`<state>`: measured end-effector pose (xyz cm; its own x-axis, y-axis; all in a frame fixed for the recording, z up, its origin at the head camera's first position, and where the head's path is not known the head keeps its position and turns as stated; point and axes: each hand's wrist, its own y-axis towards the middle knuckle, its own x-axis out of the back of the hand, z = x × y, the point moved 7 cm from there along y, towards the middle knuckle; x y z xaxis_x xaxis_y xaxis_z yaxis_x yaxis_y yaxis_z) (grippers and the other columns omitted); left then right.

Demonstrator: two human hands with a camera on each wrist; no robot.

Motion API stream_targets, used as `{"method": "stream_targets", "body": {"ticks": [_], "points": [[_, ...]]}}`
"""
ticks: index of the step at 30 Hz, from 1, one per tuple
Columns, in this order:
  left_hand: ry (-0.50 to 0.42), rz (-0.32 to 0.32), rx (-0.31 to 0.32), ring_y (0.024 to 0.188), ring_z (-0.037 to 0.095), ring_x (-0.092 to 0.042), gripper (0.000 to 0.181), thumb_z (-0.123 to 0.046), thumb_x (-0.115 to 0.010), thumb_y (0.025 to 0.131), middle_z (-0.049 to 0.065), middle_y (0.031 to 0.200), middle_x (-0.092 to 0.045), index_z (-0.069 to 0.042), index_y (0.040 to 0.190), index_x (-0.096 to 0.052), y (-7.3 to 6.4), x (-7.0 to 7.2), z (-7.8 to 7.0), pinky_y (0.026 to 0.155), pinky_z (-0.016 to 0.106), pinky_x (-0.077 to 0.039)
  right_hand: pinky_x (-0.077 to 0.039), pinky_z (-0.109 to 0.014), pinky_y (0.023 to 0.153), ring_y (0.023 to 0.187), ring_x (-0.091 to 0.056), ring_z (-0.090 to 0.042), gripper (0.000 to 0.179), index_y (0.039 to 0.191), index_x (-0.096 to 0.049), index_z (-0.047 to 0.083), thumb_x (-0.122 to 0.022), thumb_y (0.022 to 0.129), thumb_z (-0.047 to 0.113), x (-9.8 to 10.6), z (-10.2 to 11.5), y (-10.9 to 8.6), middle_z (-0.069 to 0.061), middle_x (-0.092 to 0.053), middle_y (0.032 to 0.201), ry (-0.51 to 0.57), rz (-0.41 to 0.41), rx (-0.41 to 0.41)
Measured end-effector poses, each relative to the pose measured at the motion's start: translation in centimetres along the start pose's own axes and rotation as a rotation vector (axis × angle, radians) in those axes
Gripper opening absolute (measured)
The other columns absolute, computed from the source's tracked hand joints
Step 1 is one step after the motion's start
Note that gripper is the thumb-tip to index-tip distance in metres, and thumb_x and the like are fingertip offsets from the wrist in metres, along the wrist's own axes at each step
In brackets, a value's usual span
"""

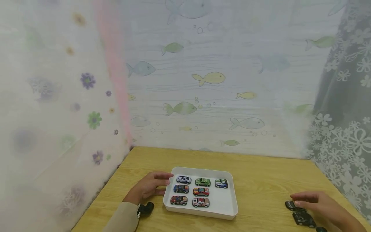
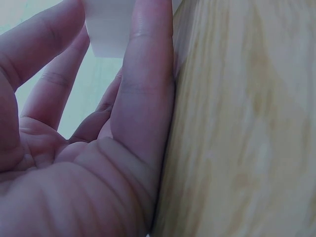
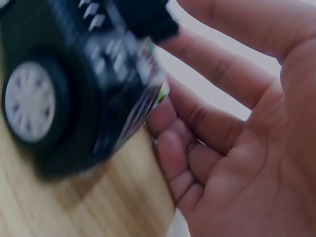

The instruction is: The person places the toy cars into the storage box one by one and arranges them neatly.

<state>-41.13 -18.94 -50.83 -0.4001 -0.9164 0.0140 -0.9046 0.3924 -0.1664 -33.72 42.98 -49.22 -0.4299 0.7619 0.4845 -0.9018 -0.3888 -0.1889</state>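
A white tray (image 1: 221, 203) holds several small toy cars in three columns, with only a blue-green car (image 1: 221, 183) in the right column. My left hand (image 1: 153, 187) rests on the table at the tray's left side, its extended fingertips at the wall; the left wrist view shows the tray (image 2: 106, 29) just past the fingers. On the right, black toy cars stand in a slanting row. My right hand (image 1: 321, 206) reaches over the farthest black car (image 1: 290, 205), thumb overlapping it. Another black car (image 1: 303, 219) sits nearer, seen large and blurred in the right wrist view.
A dark round object (image 1: 321, 229), cut off by the bottom edge, follows the row of black cars. The wooden table (image 1: 261, 180) meets a fish-print curtain (image 1: 214, 129) behind, a flowered curtain (image 1: 58, 129) on the left and a lacy one (image 1: 356, 138) on the right.
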Motion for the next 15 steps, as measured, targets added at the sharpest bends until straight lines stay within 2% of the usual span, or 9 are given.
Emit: {"method": "stream_targets", "body": {"ticks": [5,9,12,15], "points": [[-0.002,-0.004,0.001,0.12,0.023,-0.066,0.053,-0.021,-0.077,0.095,0.015,0.147,-0.058,-0.005,0.143,-0.061,-0.14,-0.07,-0.09,0.093,0.045,-0.061,-0.059,-0.023,0.087,0.106,-0.065,0.009,0.048,0.143,-0.044,-0.021,-0.048,0.11,0.013,-0.18,-0.44,-0.3,-0.013,-0.067,0.136,0.104,0.118,0.04],[0.001,-0.007,0.003,0.12,0.023,-0.066,0.051,-0.019,-0.076,0.096,0.015,0.146,-0.058,-0.005,0.142,-0.062,-0.2,-0.14,-0.15,0.093,0.045,-0.062,-0.058,-0.019,0.085,0.104,-0.061,0.015,0.047,0.141,-0.047,-0.02,-0.052,0.109,0.013,-0.09,-0.78,-0.37,0.005,-0.071,0.129,0.098,0.107,0.033],[0.002,-0.011,0.006,0.119,0.023,-0.066,0.048,-0.017,-0.074,0.097,0.015,0.146,-0.058,-0.005,0.142,-0.062,-0.25,-0.2,-0.2,0.093,0.045,-0.062,-0.059,-0.021,0.085,0.103,-0.06,0.016,0.045,0.14,-0.05,-0.018,-0.055,0.107,0.013,0.0,-0.93,-0.34,0.007,-0.072,0.127,0.082,0.098,0.023],[-0.003,-0.015,0.008,0.119,0.023,-0.066,0.047,-0.016,-0.074,0.097,0.015,0.146,-0.059,-0.005,0.141,-0.063,-0.23,-0.24,-0.27,0.093,0.045,-0.061,-0.06,-0.027,0.087,0.103,-0.061,0.015,0.044,0.138,-0.053,-0.017,-0.058,0.106,0.012,0.14,-0.96,-0.33,0.001,-0.071,0.129,0.081,0.09,0.024]]}}
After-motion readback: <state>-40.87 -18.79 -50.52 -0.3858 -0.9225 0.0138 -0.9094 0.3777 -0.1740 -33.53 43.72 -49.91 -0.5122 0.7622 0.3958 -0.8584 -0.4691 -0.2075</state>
